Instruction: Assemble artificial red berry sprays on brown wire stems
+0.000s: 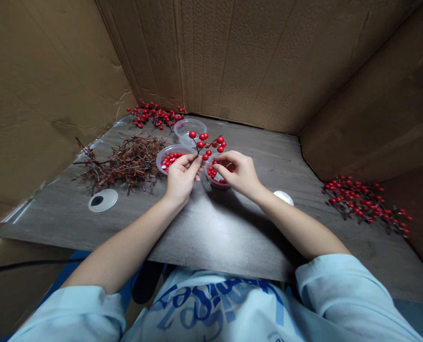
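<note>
A thin dark stem carrying several red berries, an artificial berry sprig (200, 144), rises from the pinched thumb and fingers of my left hand (183, 176). My right hand (242, 175) is curled over a small clear tub of red berries (211, 181), just right of the sprig. Its thumb and forefinger tips come close together around what looks like a red berry (215, 162). Behind my left hand stands a wider clear tub (158, 164) holding loose red berries, some showing pale spots.
Bare brown twigs (129, 159) are heaped on the left. Finished-looking berry sprigs lie in a back-left pile (154, 115) and a right pile (364, 199). Another clear tub (190, 126) stands behind. Round lids (108, 200) (284, 197) lie on the grey table (214, 242), with cardboard walls (239, 61) around.
</note>
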`<state>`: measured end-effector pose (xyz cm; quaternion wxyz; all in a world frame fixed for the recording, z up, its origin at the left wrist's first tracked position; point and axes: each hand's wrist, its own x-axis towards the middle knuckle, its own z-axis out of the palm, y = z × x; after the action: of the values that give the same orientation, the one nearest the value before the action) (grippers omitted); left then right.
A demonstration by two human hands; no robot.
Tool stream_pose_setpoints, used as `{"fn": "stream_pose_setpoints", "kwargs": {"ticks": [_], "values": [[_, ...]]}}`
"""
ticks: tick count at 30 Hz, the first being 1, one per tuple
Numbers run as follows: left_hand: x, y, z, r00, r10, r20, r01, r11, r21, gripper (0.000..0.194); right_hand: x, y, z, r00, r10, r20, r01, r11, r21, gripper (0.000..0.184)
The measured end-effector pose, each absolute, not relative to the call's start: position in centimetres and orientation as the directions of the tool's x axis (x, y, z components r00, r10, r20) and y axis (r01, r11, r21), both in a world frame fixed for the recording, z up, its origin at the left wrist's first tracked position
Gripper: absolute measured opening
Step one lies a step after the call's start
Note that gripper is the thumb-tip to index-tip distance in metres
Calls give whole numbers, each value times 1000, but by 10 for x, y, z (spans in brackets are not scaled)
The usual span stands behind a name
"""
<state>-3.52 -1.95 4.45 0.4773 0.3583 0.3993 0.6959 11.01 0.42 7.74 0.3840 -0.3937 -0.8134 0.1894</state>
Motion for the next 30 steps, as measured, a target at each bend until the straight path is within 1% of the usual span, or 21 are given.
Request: {"fn": "stream_pose_setpoints", "kwargs": {"ticks": [3, 5, 14, 16, 23, 30], "values": [[-34, -20, 44, -284, 952, 112, -386, -220, 896, 31, 106, -7, 69, -312, 820, 480, 338, 568, -750, 9], [-33, -21, 43, -281, 954, 107, -387, -215, 897, 32, 104, -11, 66, -288, 835, 468, 253, 538, -804, 9], [-29, -22, 41, -269, 958, 103, -397, -208, 894, 33, 100, -14, 58, -213, 898, 384, 83, 409, -909, 13], [-28, -23, 40, -271, 957, 103, -402, -210, 891, 32, 99, -15, 56, -205, 906, 369, 71, 390, -918, 13], [-25, -24, 38, -271, 956, 115, -392, -218, 894, 32, 98, -18, 52, -174, 921, 349, 127, 372, -919, 11], [-23, -25, 37, -271, 956, 111, -397, -216, 892, 32, 97, -19, 49, -164, 917, 364, 101, 382, -918, 11]]}}
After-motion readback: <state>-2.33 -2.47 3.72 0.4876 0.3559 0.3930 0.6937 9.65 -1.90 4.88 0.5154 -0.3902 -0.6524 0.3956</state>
